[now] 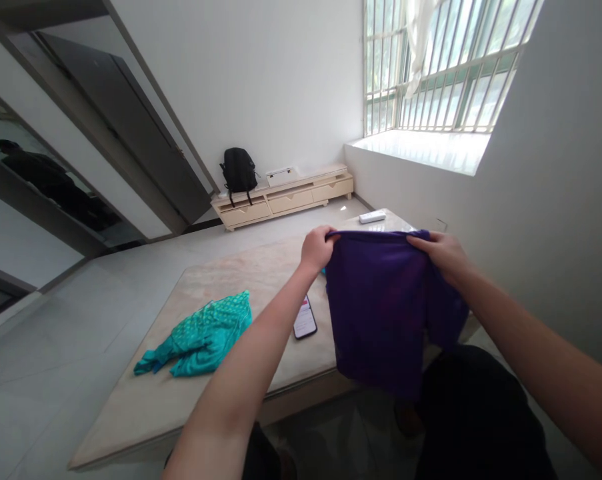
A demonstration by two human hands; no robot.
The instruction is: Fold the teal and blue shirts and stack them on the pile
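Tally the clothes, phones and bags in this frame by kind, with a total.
Clothes: 2 (purple garment, teal garment)
Phones: 1 (phone)
Bags: 1 (black backpack)
Total: 4
Not counted: a teal patch beside the purple garment's edge, too hidden to identify.

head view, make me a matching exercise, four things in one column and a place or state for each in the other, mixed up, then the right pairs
Things
1. purple garment
2. teal patterned garment
3. smartphone
4. black backpack

Places and states
A. face up with its screen lit
B. on top of the low drawer cabinet
C. held up by its top edge between the left hand and the right hand
D. lying bunched on the table

Right pairs: 1-C, 2-D, 3-A, 4-B
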